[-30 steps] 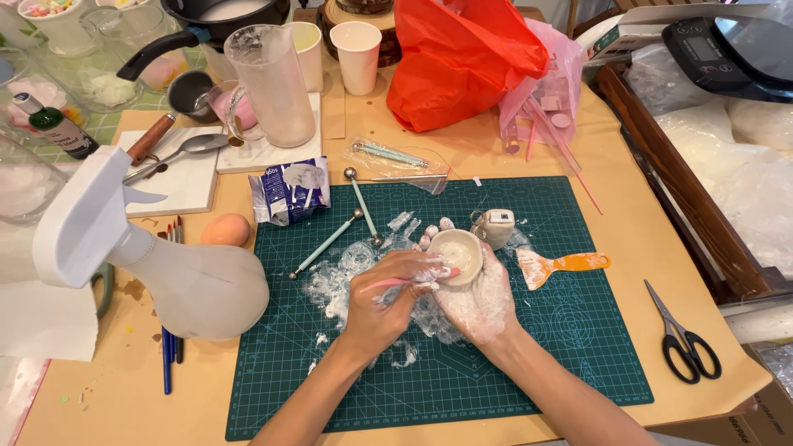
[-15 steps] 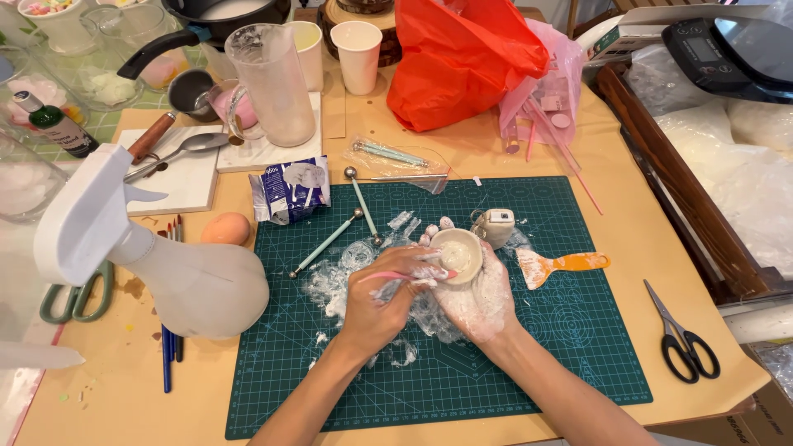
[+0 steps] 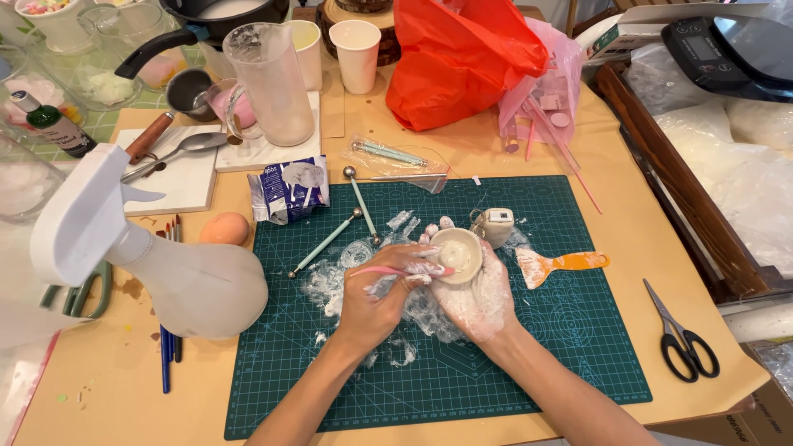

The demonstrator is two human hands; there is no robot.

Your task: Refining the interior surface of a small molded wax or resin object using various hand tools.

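As hands work, one clay bowl (image 3: 457, 253); two scissors (image 3: 681, 334), two paper cups (image 3: 357, 54)

**Hidden and cut-off parts of a craft table**

The right hand (image 3: 475, 297) covers the underside of the small clay cup (image 3: 457, 253). The black pan (image 3: 216, 15) and red bag (image 3: 462, 62) are cut off at the top edge. The spray bottle (image 3: 149, 264) hides part of the brushes (image 3: 168, 355).

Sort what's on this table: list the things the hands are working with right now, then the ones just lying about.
In use:
- small white clay bowl, cupped in the right hand
- pink tool, held by the left hand against the bowl
- clear plastic sheet under the hands
- green cutting mat

Lying about:
- black scissors
- orange scraper
- spray bottle
- red bag
- paper cup
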